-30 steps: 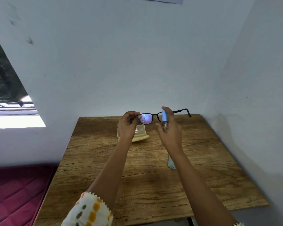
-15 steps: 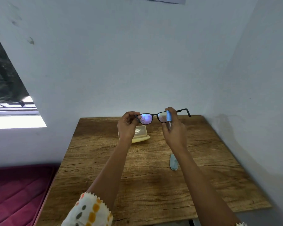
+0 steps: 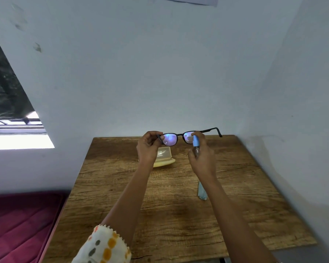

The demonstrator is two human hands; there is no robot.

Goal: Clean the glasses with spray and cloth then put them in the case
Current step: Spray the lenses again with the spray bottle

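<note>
Black-framed glasses [image 3: 176, 136] are held up above the far part of the wooden table [image 3: 175, 215], lenses facing me with a bluish glare. My left hand [image 3: 148, 147] pinches the frame's left end. My right hand [image 3: 202, 156] grips a small spray bottle [image 3: 195, 143] with a blue top, held right against the right lens. The right temple arm sticks out to the right. An open pale yellow case [image 3: 164, 156] lies on the table below the glasses. A grey-blue cloth [image 3: 201, 192] lies on the table, partly hidden by my right forearm.
White walls close the table in at the back and on the right. A dark red mattress [image 3: 17, 226] lies low on the left. A bright window opening [image 3: 17, 133] is in the left wall.
My right hand with the spray bottle has shifted right, from between the lenses to the right lens. The left hand and glasses have stayed nearly still.
</note>
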